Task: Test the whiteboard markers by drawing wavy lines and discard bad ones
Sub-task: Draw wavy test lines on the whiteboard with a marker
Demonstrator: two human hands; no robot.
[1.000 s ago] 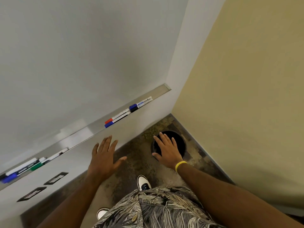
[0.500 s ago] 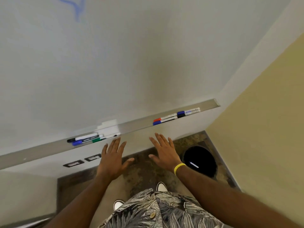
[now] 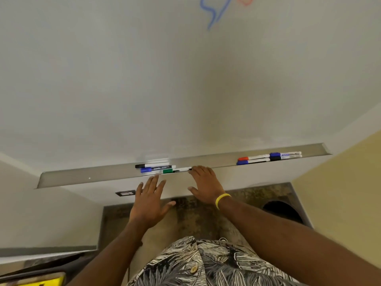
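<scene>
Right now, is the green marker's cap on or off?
On. The green marker lies flat in the tray with its left end capped in green; no bare tip shows.

Head camera, my only view | worn high, facing forward and down | close to whiteboard (image 3: 144,79) and marker tray (image 3: 82,176)

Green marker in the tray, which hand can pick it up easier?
Probably the right hand: its fingertips reach the tray at the tail end of the green marker. The left hand is open too, but sits lower, fingertips just below the tray's front edge.
</scene>
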